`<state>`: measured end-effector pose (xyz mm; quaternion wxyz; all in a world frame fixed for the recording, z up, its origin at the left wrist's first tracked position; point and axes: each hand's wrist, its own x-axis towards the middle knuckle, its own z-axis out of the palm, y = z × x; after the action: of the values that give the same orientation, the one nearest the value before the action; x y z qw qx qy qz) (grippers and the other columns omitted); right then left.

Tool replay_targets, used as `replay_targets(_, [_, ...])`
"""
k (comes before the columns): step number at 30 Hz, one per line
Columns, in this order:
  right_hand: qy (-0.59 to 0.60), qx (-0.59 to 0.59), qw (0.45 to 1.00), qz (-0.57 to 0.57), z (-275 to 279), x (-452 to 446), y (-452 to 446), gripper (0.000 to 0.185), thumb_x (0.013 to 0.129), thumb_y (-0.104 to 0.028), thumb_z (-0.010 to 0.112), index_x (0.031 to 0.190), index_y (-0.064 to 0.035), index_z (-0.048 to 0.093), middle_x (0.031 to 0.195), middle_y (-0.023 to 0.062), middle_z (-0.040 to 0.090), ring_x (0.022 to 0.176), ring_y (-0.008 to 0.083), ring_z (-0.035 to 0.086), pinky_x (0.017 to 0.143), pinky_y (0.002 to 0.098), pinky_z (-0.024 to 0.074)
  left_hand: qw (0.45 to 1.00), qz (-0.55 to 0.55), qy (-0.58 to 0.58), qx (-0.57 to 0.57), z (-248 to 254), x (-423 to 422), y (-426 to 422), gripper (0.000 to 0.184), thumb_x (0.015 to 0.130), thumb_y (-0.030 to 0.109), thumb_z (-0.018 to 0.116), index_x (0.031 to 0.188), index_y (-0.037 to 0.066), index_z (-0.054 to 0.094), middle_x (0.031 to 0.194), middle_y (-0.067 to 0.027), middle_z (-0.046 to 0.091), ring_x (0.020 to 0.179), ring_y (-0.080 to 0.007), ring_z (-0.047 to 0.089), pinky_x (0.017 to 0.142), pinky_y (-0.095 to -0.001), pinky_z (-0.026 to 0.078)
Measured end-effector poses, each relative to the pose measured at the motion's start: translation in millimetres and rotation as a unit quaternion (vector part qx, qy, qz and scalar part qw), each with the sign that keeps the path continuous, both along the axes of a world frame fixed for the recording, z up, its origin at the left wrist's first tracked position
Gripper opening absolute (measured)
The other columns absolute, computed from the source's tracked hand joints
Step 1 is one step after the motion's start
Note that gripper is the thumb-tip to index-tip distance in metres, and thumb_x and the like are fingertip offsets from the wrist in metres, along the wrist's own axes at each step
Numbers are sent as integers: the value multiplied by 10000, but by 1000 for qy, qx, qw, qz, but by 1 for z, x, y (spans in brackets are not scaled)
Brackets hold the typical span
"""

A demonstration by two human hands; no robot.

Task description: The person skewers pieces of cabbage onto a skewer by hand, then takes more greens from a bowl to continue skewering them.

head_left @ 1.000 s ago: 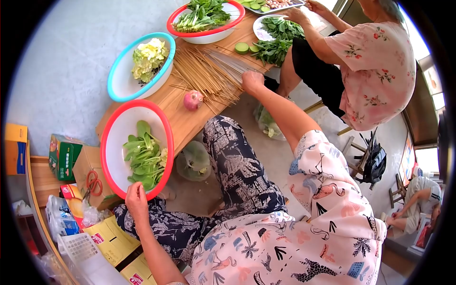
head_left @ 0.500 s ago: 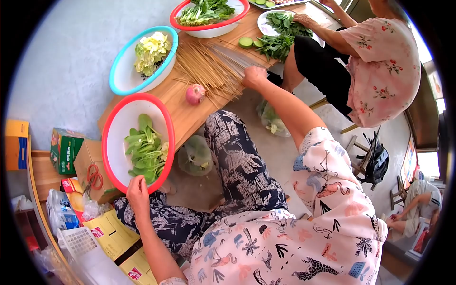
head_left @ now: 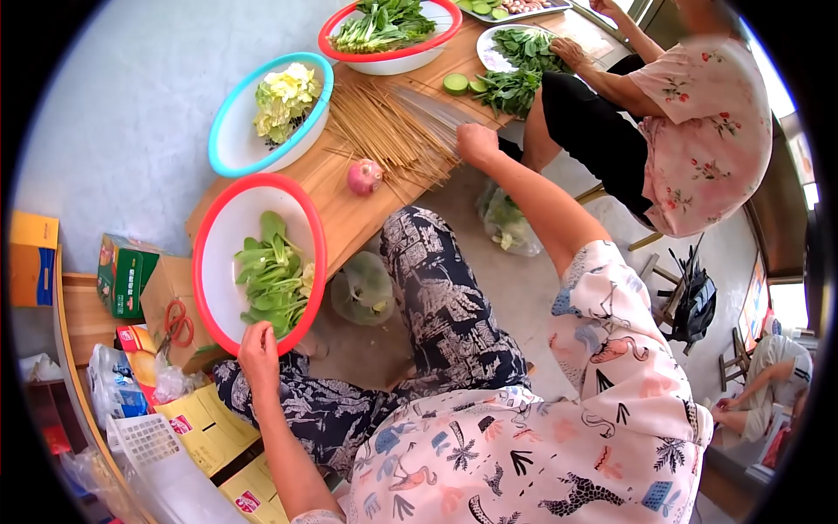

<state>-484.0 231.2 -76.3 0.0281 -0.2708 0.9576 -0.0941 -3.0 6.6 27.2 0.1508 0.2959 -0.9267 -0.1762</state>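
My left hand (head_left: pixel 259 351) is closed at the near rim of a white basin with a red edge (head_left: pixel 209 249). Its fingertips meet the leafy greens (head_left: pixel 272 275) inside; whether they pinch a leaf is hidden. Across the wooden table (head_left: pixel 336 223), my right hand (head_left: pixel 477 144) is curled shut at the ends of a spread of bamboo skewers (head_left: pixel 384 127). What sits within its fingers cannot be made out. Beside that hand lies a clear, greyish strip (head_left: pixel 428 106), perhaps plastic wrapping. A pink onion (head_left: pixel 364 176) lies between the skewers and the red-edged basin.
A blue-rimmed basin (head_left: pixel 218 131) holds pale leaves, and another red-rimmed basin (head_left: pixel 393 61) holds stemmed greens. A co-worker (head_left: pixel 703 131) sits at the right, one hand by greens on a white plate (head_left: pixel 491 61). Bags of greens (head_left: pixel 362 288) rest below the table; boxes (head_left: pixel 127 275) stand left.
The view has shifted slightly, moving most things a little to the right. Both my hands keep their places and stay closed. The co-worker's hand has moved slightly over the greens.
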Motion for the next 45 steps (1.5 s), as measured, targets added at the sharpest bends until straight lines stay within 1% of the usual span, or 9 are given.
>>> replay_targets(8, [20,83,996,-11,11,8,-12,176,757,-83,571,891,-75,685,928,134,668,906,279,644,736,376,514,1000,-6,12,-13,-5,4,-2,84,828,31,558,890,-17,588,812,-123,590,690,-243,575,631,-312,456])
replay_targets(22, [-33,75,996,-28,24,5,-9,230,746,-135,590,950,-94,687,975,109,670,980,265,625,786,370,504,1000,-11,10,-17,-4,6,-3,88,819,28,562,900,-1,582,839,-146,585,764,-317,577,677,-360,462])
replay_targets(25, [-185,42,980,-65,27,-2,-2,202,741,-158,592,898,-65,680,891,105,680,832,228,658,687,348,515,999,-14,6,-28,-6,6,-6,85,818,28,563,896,-1,583,838,-145,585,766,-318,574,678,-355,462])
replay_targets(28, [-412,-80,906,-58,27,0,15,162,743,-200,607,794,-51,642,758,75,664,606,159,617,527,296,470,1000,6,20,-1,-4,5,-3,85,823,37,567,898,2,587,826,-138,582,745,-292,580,647,-336,461])
replay_targets(29, [-530,-180,825,-80,28,10,23,138,757,-197,600,752,-59,613,705,57,640,534,135,563,479,272,423,1000,7,23,1,-2,5,-1,85,823,37,567,898,2,587,826,-138,582,745,-292,580,647,-336,461])
replay_targets(32, [-746,-378,545,-64,49,57,44,112,787,-140,561,697,-74,556,616,22,583,449,110,481,415,244,351,995,28,79,49,2,-3,14,98,850,60,570,906,-17,592,806,-116,611,676,-216,590,610,-299,463])
replay_targets(37, [-693,-369,614,81,104,180,49,107,816,-109,530,735,-43,553,641,61,574,478,102,468,451,220,361,856,49,175,484,15,-44,67,266,922,212,513,1059,2,603,929,-103,663,605,-76,561,598,-207,477])
replay_targets(42, [-706,-248,639,180,119,274,32,75,808,-114,547,827,-41,554,685,42,581,502,73,465,468,199,376,722,-22,231,651,15,-66,99,371,925,256,516,1207,16,496,1023,-134,626,560,-91,543,516,-196,432])
replay_targets(45, [-717,-215,619,238,106,300,20,79,835,-121,548,842,-42,552,691,30,575,500,70,463,466,199,378,721,2,236,651,12,-48,99,285,931,233,506,1114,18,546,836,-75,613,550,-84,532,503,-185,424])
